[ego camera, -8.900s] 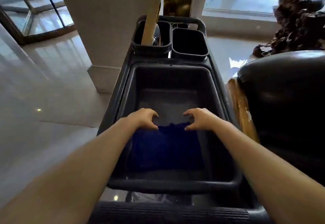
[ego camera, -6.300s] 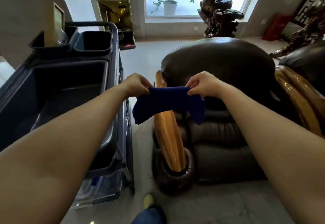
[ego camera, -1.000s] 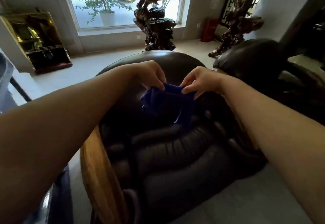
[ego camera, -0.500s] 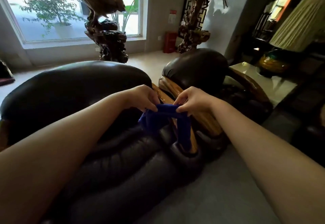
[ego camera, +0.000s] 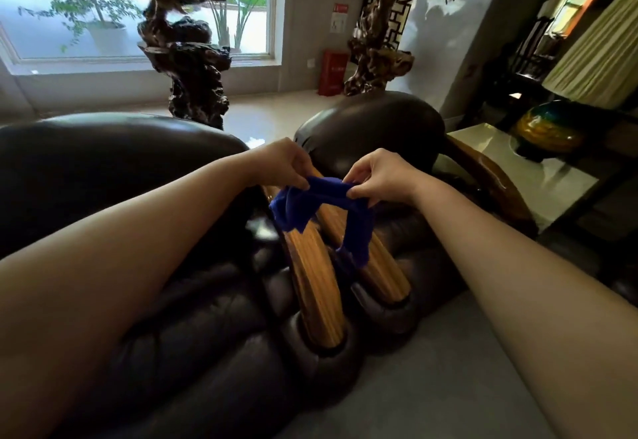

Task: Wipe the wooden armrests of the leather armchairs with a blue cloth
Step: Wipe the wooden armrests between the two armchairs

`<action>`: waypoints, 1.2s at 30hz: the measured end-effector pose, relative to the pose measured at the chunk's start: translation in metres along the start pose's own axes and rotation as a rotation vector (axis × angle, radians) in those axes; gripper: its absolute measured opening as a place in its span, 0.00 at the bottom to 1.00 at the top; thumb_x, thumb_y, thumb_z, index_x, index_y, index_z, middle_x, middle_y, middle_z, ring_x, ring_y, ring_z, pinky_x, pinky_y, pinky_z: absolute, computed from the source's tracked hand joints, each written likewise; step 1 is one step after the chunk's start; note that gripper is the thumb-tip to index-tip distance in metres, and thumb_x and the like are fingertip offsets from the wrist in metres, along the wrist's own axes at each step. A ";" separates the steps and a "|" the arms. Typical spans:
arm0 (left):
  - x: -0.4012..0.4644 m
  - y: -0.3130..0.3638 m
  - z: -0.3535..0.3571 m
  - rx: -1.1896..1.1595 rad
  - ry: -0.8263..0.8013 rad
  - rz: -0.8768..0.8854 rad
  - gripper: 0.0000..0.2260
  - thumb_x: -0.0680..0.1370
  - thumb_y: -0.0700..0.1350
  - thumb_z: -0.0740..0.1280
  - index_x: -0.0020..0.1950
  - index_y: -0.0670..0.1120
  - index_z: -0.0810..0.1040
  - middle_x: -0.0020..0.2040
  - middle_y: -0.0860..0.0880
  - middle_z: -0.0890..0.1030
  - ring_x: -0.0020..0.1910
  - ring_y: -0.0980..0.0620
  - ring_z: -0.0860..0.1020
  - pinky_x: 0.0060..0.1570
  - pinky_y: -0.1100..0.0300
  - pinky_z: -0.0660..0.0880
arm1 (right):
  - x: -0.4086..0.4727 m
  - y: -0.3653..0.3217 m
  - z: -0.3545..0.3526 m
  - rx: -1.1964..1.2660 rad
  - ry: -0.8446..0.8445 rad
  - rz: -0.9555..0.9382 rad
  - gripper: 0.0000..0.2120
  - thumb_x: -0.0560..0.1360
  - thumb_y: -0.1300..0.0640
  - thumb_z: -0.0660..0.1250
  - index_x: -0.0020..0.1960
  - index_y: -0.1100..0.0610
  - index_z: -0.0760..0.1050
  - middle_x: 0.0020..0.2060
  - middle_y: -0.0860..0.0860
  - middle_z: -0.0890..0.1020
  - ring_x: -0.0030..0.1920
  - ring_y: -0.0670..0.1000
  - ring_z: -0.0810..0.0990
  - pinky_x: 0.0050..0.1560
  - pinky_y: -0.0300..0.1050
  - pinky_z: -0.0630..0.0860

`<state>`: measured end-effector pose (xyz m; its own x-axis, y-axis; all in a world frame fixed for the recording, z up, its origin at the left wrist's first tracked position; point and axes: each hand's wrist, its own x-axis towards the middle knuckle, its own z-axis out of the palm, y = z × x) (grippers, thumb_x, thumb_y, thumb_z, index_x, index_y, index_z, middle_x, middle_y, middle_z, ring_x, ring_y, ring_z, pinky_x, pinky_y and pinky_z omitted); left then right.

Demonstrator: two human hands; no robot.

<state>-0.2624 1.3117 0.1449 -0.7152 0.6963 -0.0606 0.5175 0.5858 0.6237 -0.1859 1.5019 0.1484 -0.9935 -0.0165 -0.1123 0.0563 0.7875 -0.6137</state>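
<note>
- Blue cloth (ego camera: 324,211), crumpled, mid-frame, hanging above two glossy wooden armrests (ego camera: 317,286)
- left hand (ego camera: 279,164) pinched on cloth's left end
- right hand (ego camera: 378,176) pinched on right end
- dark leather armchairs (ego camera: 114,169) either side

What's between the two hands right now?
In the head view, only the blue cloth spans the gap between the left hand and right hand, pinched by both. Its ends hang over the two adjacent wooden armrests.
</note>
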 end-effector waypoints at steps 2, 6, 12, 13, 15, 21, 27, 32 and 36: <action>0.034 0.002 0.001 0.037 0.038 -0.018 0.09 0.69 0.36 0.70 0.48 0.41 0.81 0.34 0.51 0.78 0.33 0.54 0.74 0.37 0.62 0.71 | 0.029 0.021 -0.015 -0.015 -0.006 -0.025 0.07 0.68 0.63 0.72 0.44 0.54 0.80 0.38 0.49 0.82 0.38 0.46 0.82 0.30 0.34 0.78; 0.091 -0.002 0.016 0.116 0.089 -0.102 0.08 0.69 0.38 0.70 0.47 0.44 0.82 0.39 0.49 0.79 0.39 0.52 0.75 0.42 0.61 0.69 | 0.087 0.067 -0.032 -0.016 -0.048 -0.067 0.08 0.68 0.64 0.72 0.45 0.55 0.80 0.36 0.49 0.81 0.36 0.46 0.80 0.27 0.32 0.75; 0.156 -0.039 0.056 0.079 0.171 -0.295 0.07 0.68 0.39 0.71 0.45 0.46 0.82 0.36 0.53 0.77 0.35 0.58 0.73 0.33 0.74 0.67 | 0.170 0.133 -0.027 -0.049 -0.218 -0.162 0.10 0.69 0.63 0.72 0.50 0.58 0.81 0.41 0.52 0.82 0.38 0.48 0.82 0.30 0.34 0.77; 0.167 -0.047 0.065 0.047 0.193 -0.337 0.07 0.68 0.39 0.71 0.45 0.47 0.82 0.36 0.53 0.77 0.35 0.58 0.73 0.34 0.73 0.67 | 0.185 0.145 -0.025 -0.054 -0.252 -0.181 0.10 0.69 0.63 0.72 0.50 0.58 0.81 0.42 0.52 0.82 0.40 0.48 0.82 0.32 0.35 0.78; 0.187 -0.060 0.080 -0.016 0.211 -0.407 0.07 0.67 0.40 0.71 0.44 0.47 0.82 0.36 0.54 0.79 0.36 0.59 0.75 0.35 0.69 0.68 | 0.212 0.165 -0.022 -0.064 -0.301 -0.202 0.10 0.69 0.62 0.72 0.51 0.58 0.80 0.44 0.52 0.82 0.42 0.49 0.82 0.35 0.36 0.79; 0.220 -0.104 0.132 -0.159 0.222 -0.571 0.06 0.68 0.40 0.71 0.43 0.50 0.81 0.38 0.55 0.79 0.38 0.60 0.77 0.33 0.70 0.69 | 0.269 0.215 0.020 -0.110 -0.441 -0.197 0.10 0.69 0.61 0.72 0.50 0.54 0.79 0.45 0.49 0.80 0.44 0.47 0.80 0.38 0.38 0.79; 0.237 -0.166 0.202 -0.232 0.222 -0.688 0.06 0.70 0.39 0.70 0.43 0.49 0.80 0.40 0.55 0.79 0.43 0.57 0.78 0.37 0.68 0.72 | 0.302 0.274 0.109 -0.133 -0.470 -0.176 0.12 0.68 0.62 0.71 0.40 0.45 0.74 0.41 0.43 0.75 0.41 0.44 0.77 0.34 0.33 0.72; 0.251 -0.217 0.242 -0.204 0.283 -0.716 0.08 0.71 0.36 0.68 0.46 0.46 0.80 0.44 0.51 0.80 0.46 0.54 0.78 0.41 0.67 0.73 | 0.336 0.300 0.169 -0.173 -0.461 -0.192 0.14 0.68 0.62 0.70 0.38 0.44 0.71 0.43 0.44 0.71 0.42 0.45 0.75 0.40 0.36 0.72; 0.252 -0.250 0.264 -0.204 0.358 -0.715 0.08 0.70 0.35 0.67 0.46 0.43 0.80 0.47 0.46 0.81 0.48 0.50 0.79 0.47 0.58 0.76 | 0.348 0.312 0.201 -0.153 -0.417 -0.231 0.07 0.69 0.57 0.70 0.45 0.47 0.75 0.46 0.45 0.69 0.46 0.48 0.74 0.45 0.42 0.72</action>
<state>-0.4479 1.4501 -0.2325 -0.9639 -0.0107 -0.2661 -0.1904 0.7265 0.6603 -0.4938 1.6183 -0.2394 -0.8526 -0.4216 -0.3088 -0.2068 0.8149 -0.5415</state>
